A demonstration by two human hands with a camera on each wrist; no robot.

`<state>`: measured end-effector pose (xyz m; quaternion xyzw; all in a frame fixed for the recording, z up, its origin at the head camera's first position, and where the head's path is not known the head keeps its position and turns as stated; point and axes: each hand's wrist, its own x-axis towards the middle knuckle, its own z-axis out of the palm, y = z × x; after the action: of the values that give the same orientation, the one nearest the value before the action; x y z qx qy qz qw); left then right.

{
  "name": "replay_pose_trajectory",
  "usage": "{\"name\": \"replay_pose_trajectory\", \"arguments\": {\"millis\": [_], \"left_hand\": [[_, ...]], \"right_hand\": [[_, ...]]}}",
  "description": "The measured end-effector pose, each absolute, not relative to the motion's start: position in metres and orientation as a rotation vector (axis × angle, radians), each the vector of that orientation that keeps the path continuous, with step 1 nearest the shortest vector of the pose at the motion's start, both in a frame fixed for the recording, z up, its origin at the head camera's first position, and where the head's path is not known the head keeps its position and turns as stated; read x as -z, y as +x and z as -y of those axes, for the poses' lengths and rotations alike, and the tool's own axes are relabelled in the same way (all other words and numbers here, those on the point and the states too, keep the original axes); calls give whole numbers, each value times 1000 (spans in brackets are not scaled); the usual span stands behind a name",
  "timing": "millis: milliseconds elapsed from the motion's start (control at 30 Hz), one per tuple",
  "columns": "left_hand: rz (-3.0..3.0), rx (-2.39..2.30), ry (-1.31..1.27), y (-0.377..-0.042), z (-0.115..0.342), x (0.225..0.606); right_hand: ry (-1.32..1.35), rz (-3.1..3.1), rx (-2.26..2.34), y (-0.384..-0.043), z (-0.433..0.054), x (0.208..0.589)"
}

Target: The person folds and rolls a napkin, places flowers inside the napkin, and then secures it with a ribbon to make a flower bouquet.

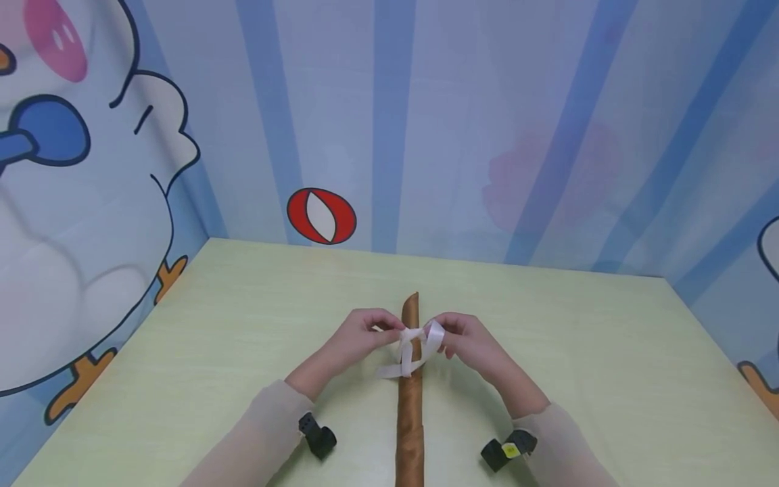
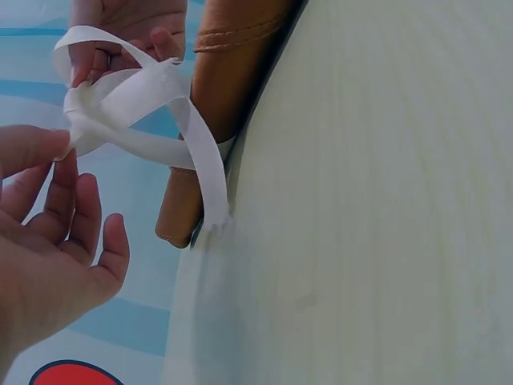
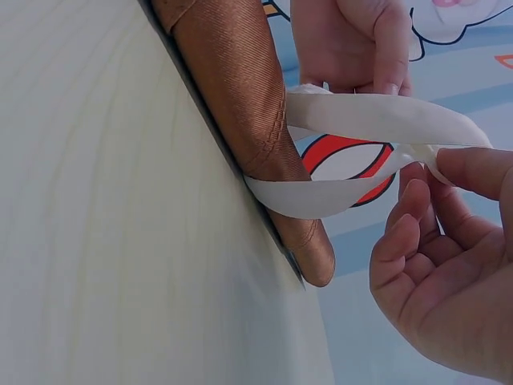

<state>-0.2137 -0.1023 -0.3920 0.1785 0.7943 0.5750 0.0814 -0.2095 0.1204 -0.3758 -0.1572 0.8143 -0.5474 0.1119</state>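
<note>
A long, narrow brown roll [image 1: 410,423] with a satin sheen and a stitched seam lies lengthwise on the table. Round its far part passes a white ribbon [image 1: 406,358], looped and crossed on top, with one loose tail out to the left. From the left side, my left hand [image 1: 359,338] pinches the ribbon between thumb and fingertips, close over the roll. My right hand [image 1: 471,343] pinches a loop of it on the other side. In the right wrist view, the ribbon [image 3: 369,118] stretches from the roll to my right thumb and fingers.
The pale yellow-green table [image 1: 608,365] spreads out on both sides of the roll. Behind it hangs a blue striped backdrop [image 1: 450,135] with cartoon figures and a red-and-white ball shape. Each wrist carries a small black camera [image 1: 318,436].
</note>
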Motion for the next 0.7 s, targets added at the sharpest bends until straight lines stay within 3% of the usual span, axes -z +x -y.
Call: {"name": "replay_pose_trajectory", "arguments": {"millis": [700], "left_hand": [[-2459, -1633, 535, -215, 121, 383]], "right_hand": [[-377, -2383, 1653, -206, -139, 378]]}}
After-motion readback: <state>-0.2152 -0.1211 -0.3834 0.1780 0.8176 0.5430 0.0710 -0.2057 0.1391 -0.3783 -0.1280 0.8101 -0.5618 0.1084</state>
